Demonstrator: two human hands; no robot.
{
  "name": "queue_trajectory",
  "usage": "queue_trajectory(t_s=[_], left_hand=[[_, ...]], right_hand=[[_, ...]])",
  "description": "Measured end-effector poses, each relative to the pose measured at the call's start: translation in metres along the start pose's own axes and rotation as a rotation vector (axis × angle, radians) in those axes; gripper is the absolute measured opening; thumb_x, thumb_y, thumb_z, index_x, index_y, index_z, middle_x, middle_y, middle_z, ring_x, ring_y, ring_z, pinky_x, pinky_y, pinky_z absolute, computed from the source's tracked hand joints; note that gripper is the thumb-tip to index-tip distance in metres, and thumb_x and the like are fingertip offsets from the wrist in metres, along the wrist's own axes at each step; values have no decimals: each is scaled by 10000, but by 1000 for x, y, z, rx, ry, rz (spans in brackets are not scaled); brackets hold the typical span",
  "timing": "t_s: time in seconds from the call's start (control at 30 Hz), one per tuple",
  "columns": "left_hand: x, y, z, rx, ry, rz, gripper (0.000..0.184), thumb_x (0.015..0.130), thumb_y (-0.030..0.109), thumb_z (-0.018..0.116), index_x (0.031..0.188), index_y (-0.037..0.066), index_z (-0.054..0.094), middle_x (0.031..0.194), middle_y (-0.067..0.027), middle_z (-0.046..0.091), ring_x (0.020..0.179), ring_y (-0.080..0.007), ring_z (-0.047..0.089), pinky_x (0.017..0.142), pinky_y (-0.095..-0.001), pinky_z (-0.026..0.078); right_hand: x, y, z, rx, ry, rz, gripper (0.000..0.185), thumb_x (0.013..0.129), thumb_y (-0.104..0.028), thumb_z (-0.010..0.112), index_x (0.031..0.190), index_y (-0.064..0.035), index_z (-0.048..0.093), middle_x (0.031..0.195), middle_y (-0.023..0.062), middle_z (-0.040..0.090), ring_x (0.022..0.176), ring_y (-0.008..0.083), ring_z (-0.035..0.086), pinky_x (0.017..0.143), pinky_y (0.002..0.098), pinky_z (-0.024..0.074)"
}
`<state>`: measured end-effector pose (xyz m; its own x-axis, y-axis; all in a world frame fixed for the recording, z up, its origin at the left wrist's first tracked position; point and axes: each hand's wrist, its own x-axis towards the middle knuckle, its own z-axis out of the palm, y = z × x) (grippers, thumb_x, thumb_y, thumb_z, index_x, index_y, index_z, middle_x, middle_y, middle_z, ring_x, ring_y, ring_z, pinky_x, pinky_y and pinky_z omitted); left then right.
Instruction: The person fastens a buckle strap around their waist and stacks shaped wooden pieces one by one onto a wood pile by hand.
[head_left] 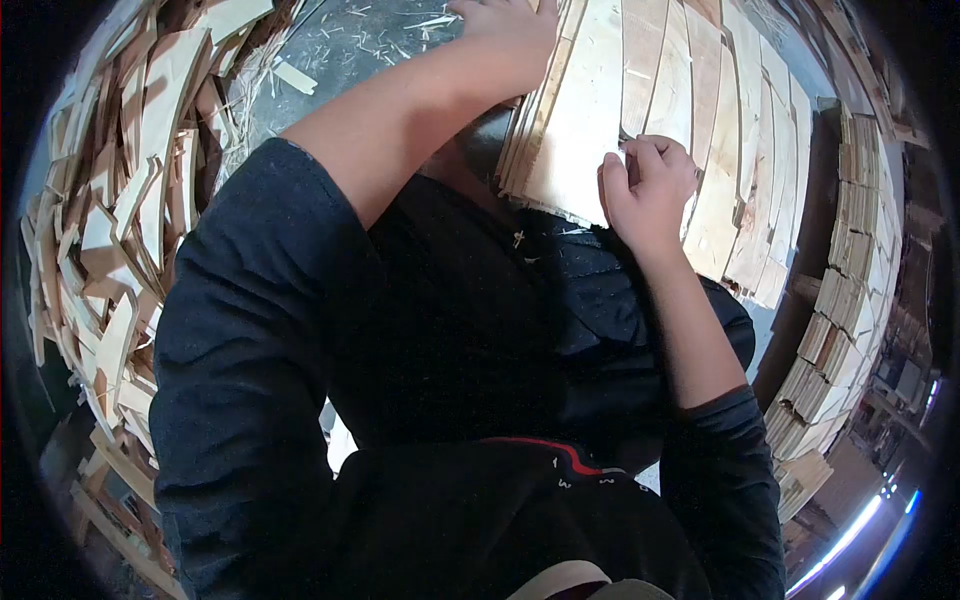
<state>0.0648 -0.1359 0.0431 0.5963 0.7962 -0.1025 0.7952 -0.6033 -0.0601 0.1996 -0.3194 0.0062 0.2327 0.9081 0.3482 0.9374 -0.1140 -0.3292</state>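
Observation:
My left hand (pixel 505 28) is at the top edge, partly cut off, beside a stack of thin pale wood boards (pixel 580 120). The parts of its fingers that show are spread apart. My right hand (pixel 655 195) rests at the near right edge of the top board, its fingers curled together. Something small and dark shows by its fingertips, too hidden to name. Right of that stack lie more thin wood strips (pixel 710 150), side by side in overlapping rows.
A dark work surface (pixel 345 45) carries wood splinters and a small pale chip (pixel 294 76). Loose wood offcuts (pixel 125 230) are heaped at the left. Bundled stacks of wood pieces (pixel 850 250) line the right side, past a dark gap.

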Motion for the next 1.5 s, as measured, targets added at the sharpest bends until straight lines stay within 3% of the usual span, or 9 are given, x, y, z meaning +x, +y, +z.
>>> queue_trajectory(t_s=[0.27,0.47,0.57,0.63,0.77,0.97,1.2,1.3,1.5], left_hand=[[-6,0,-15,-28,-149,19,782,842,220,595,1499,20,220,1405,-305,387,1284,-390,435,982,-623,366],[1,2,-5,-12,-113,-20,751,866,224,563,1502,22,219,1447,-318,342,1268,-401,466,960,-656,368],[2,-1,0,15,-62,-18,854,813,214,648,1507,18,190,1443,-319,341,1231,-397,509,973,-625,389],[-20,-2,-30,-114,-104,10,953,755,190,710,1509,6,158,1442,-330,322,1219,-409,515,981,-562,421],[-3,-12,-18,-427,-199,-78,1121,659,122,783,1506,-27,66,1423,-349,294,1163,-449,537,962,-439,480],[5,0,7,-515,-102,-122,1058,710,41,685,1495,-57,-18,1365,-389,304,1057,-462,585,890,-445,509],[12,-2,8,-545,-150,-126,1027,730,35,650,1496,-56,-29,1293,-431,391,1038,-461,594,872,-449,509],[23,-8,29,-649,-21,-127,1000,718,26,645,1486,-66,11,1182,-407,500,946,-422,642,766,-468,545],[20,-25,7,-1412,-338,-371,505,846,263,599,1202,-90,540,973,-230,649,695,-309,663,516,-439,549]], right_hand=[[-1,-1,-1,2,-14,20,239,761,-262,650,888,-62,687,1035,127,572,1002,318,489,887,440,337],[-1,-1,-1,-4,-14,25,246,767,-269,652,897,-63,686,1037,125,569,1008,320,483,901,443,328],[-2,-1,-1,-4,-16,32,250,767,-271,651,902,-64,687,1042,125,567,1011,320,481,908,446,325],[-2,-1,-1,-9,-21,39,252,767,-273,650,906,-67,689,1046,124,566,1018,320,479,911,449,324],[-2,-1,-1,-4,-20,42,248,766,-273,649,905,-72,690,1044,123,563,1024,320,475,912,449,321],[-1,0,0,0,-22,34,250,764,-273,648,901,-67,685,1037,125,563,1016,323,475,904,450,325],[-2,0,0,2,-21,25,253,764,-270,649,902,-60,681,1038,130,564,1006,328,479,892,447,330],[-2,1,1,6,-19,20,253,765,-271,648,903,-61,680,1044,131,564,1008,327,479,893,445,330],[-2,0,0,-4,-22,35,250,760,-271,657,896,-63,682,1037,129,567,1018,325,481,898,443,327]])
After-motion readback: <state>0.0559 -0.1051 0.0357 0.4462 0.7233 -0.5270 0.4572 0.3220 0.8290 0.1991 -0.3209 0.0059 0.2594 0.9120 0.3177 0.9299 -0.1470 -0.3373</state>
